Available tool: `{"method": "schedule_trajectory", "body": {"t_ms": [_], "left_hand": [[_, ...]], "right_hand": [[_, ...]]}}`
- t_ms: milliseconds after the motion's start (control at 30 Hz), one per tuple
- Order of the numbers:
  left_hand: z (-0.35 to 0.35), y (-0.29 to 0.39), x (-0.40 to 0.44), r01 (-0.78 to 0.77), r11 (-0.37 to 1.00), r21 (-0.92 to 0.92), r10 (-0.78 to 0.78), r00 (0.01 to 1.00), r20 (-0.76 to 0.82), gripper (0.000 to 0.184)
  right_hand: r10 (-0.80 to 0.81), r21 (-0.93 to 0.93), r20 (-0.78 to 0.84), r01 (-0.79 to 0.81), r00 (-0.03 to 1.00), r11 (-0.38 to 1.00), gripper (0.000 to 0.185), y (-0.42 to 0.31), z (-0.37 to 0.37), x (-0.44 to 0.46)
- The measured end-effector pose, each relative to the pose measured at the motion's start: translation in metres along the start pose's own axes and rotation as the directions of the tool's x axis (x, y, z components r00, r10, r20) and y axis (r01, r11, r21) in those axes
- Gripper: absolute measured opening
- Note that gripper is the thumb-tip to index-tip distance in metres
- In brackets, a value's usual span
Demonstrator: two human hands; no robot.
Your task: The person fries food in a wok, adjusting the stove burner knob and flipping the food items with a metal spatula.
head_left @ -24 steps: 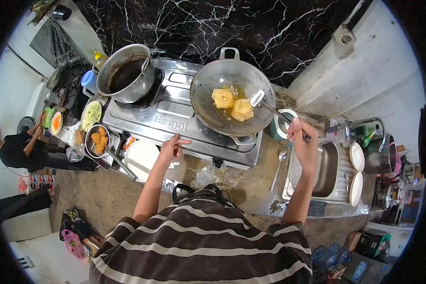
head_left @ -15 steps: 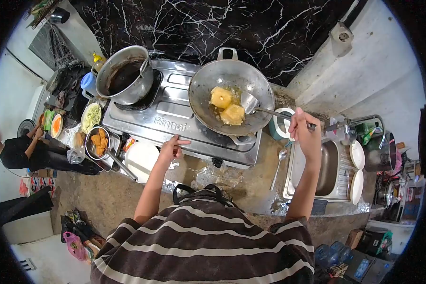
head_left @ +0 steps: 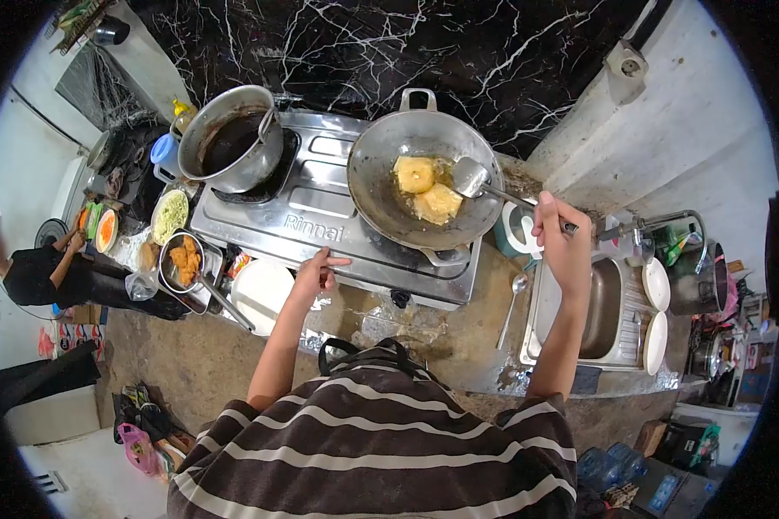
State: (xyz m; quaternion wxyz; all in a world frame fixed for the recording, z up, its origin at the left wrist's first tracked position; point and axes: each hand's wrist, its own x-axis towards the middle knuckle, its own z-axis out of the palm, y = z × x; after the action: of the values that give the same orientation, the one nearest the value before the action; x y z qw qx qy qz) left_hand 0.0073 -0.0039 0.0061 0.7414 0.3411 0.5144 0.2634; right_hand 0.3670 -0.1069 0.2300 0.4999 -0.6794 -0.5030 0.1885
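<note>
My right hand (head_left: 564,232) is wrapped round the handle of a metal spatula (head_left: 471,178), whose blade rests in the wok (head_left: 376,203) beside two yellow fried pieces (head_left: 437,204) in oil. My left hand (head_left: 317,272) is at the front edge of the stove (head_left: 268,221), fingers apart, one pointing right, and holds nothing. Below and left of that hand lies a white plate (head_left: 262,298). On the left burner stands a pot (head_left: 231,143) with dark contents.
A strainer (head_left: 182,261) with orange fried pieces, a bowl of shredded greens (head_left: 170,216) and a co-worker (head_left: 39,277) are at left. To the right are a sink (head_left: 599,311), a spoon (head_left: 512,303) and a faucet (head_left: 666,218).
My right hand has moved right and slightly up from its earliest position. The spatula blade has shifted in the wok, and the fried pieces slid left, then back right.
</note>
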Motion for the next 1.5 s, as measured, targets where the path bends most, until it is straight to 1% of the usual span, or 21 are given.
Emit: {"method": "schedule_trajectory", "body": {"t_ms": [67,100,167,300,400,467,500,567,667,767,833,867,900,933,1000,1067,1133,1333,1400,1433,1500], "left_hand": [[0.000,0.001,-0.001,-0.006,1.000,0.021,0.006,1.000,0.006,0.053],[-0.001,0.002,-0.002,-0.006,1.000,0.022,0.006,1.000,0.007,0.053],[0.000,0.003,-0.002,0.008,1.000,0.008,-0.008,1.000,0.011,0.053],[0.000,0.003,-0.003,-0.020,1.000,0.022,0.019,1.000,0.018,0.053],[0.001,0.004,-0.005,-0.001,0.999,0.039,0.000,1.000,0.016,0.054],[0.004,0.006,-0.006,0.004,0.999,0.032,-0.004,1.000,-0.006,0.054],[0.003,0.005,-0.004,0.006,0.999,0.034,-0.006,1.000,-0.001,0.054],[0.000,0.002,-0.001,-0.006,1.000,0.026,0.005,1.000,0.004,0.054],[-0.001,0.003,0.000,0.016,1.000,0.021,-0.016,1.000,0.011,0.054],[0.002,0.002,0.000,-0.001,1.000,0.014,0.001,1.000,-0.025,0.054],[-0.002,0.002,-0.001,-0.012,1.000,0.023,0.012,1.000,0.008,0.054],[-0.003,0.002,-0.001,-0.025,0.999,0.031,0.023,0.999,0.042,0.054],[-0.003,0.002,-0.001,-0.025,0.999,0.030,0.024,0.999,0.042,0.054],[-0.003,0.002,0.000,-0.019,0.999,0.030,0.018,0.999,0.036,0.053],[-0.003,0.001,0.001,-0.012,0.999,0.032,0.011,0.999,0.032,0.053],[-0.003,0.000,0.003,0.000,1.000,0.005,0.000,1.000,0.007,0.054],[-0.001,0.000,0.002,-0.007,1.000,0.019,0.007,1.000,0.000,0.054],[0.001,0.003,-0.001,-0.002,0.999,0.053,0.002,1.000,-0.012,0.054],[0.001,0.004,-0.001,0.000,0.998,0.057,0.000,1.000,-0.015,0.054],[0.001,0.004,-0.002,0.000,0.998,0.056,0.001,1.000,-0.012,0.054],[-0.002,0.002,0.001,-0.001,0.998,0.055,0.001,1.000,-0.006,0.054]], "right_hand": [[0.055,0.073,0.014,-0.056,0.998,0.996,0.042,-0.001,0.001,0.004],[0.055,0.073,0.013,-0.056,0.998,0.996,0.042,0.002,0.000,0.007],[0.073,0.041,0.109,-0.078,0.991,0.996,0.041,0.009,-0.002,0.012],[0.054,0.104,0.124,-0.067,0.991,0.992,0.040,0.017,0.007,0.011],[0.048,0.097,0.083,-0.056,0.995,0.994,0.040,0.013,0.008,0.005],[-0.026,0.043,0.034,0.025,0.999,0.999,0.039,0.013,0.005,0.002],[-0.024,0.040,0.030,0.022,0.999,0.999,0.039,0.015,0.005,0.001],[-0.099,-0.075,0.012,0.099,0.995,0.992,0.037,0.018,0.007,-0.001],[-0.117,-0.113,-0.019,0.114,0.993,0.987,0.034,0.010,0.018,-0.013],[-0.108,-0.135,0.008,0.108,0.994,0.985,0.031,0.017,0.029,-0.025],[-0.086,-0.108,0.016,0.088,0.996,0.990,0.029,0.012,0.035,-0.033],[-0.023,-0.048,0.029,0.024,0.999,0.999,0.027,0.011,0.037,-0.036],[0.039,0.012,0.046,-0.040,0.998,0.999,0.026,0.010,0.039,-0.040],[0.037,0.012,0.046,-0.038,0.998,0.999,0.026,0.010,0.040,-0.043],[-0.059,-0.039,-0.003,0.059,0.998,0.997,0.025,0.012,0.043,-0.050],[-0.074,-0.070,-0.022,0.073,0.997,0.995,0.024,0.012,0.046,-0.053],[-0.088,-0.100,-0.040,0.083,0.995,0.992,0.024,0.012,0.050,-0.056],[-0.061,-0.050,-0.054,0.058,0.997,0.997,0.023,0.026,0.061,-0.060],[0.035,0.121,-0.104,-0.022,0.994,0.992,0.025,0.022,0.065,-0.063],[0.034,0.121,-0.104,-0.022,0.994,0.992,0.025,0.022,0.065,-0.063],[-0.035,0.052,-0.131,0.042,0.991,0.998,0.028,0.024,0.065,-0.063]]}}
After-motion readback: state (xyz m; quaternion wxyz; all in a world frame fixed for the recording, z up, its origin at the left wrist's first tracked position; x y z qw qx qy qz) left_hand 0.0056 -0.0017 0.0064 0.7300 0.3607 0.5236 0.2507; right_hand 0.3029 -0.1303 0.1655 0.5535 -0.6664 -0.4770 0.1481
